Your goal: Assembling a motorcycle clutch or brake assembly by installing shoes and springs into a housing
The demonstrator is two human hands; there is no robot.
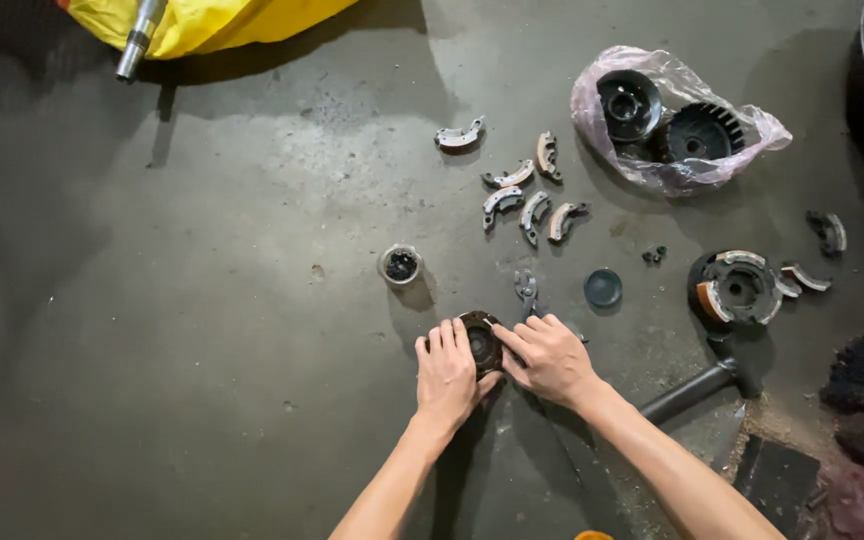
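Observation:
Both my hands are on a dark round metal clutch part [479,340] that stands on the concrete floor. My left hand [447,375] cups its left side. My right hand [550,357] grips its right side, fingers curled over the rim. Most of the part is hidden under my fingers. Just behind my right hand lies a small pair of pliers [526,290].
Several curved clutch shoes [527,195] lie scattered further back. A small cup of dark bits [400,265], a dark round cap [603,288], another clutch assembly [737,288], a hammer [697,390] and a plastic bag with two black pulley parts [667,120] lie around. A yellow sheet [202,20] is at top left.

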